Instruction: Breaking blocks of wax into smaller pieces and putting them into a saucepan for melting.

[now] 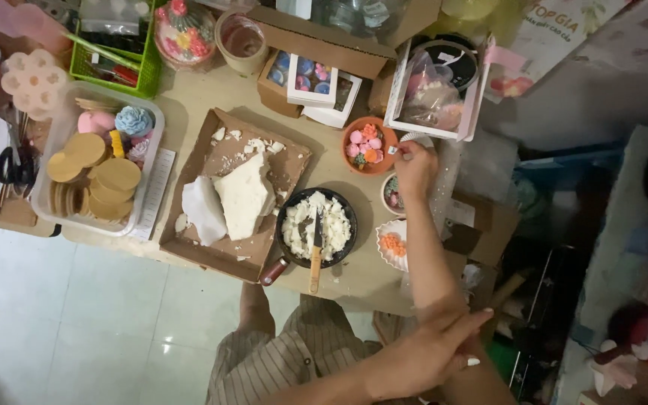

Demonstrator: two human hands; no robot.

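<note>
My right hand (415,166) reaches across the table and pinches a small white piece (391,150) at the rim of a terracotta bowl (354,132) of pink and orange flower shapes. A small round dish (386,196) sits just under that hand, and a white shell-shaped dish (384,234) of orange bits lies nearer me. My left hand (421,354) lies flat on my right forearm near the elbow, fingers stretched and holding nothing. Left of my arm, a black pan (288,211) holds white wax chunks, with a wooden-handled knife (316,251) resting across it.
A cardboard tray (189,240) holds a big white wax block (243,196). At the left a clear bin (144,196) holds wooden discs and cupcake-shaped pieces, with scissors (10,169) beside it. A green basket (148,81), boxes and a white rack (399,120) crowd the back. The tiled floor (76,322) shows below.
</note>
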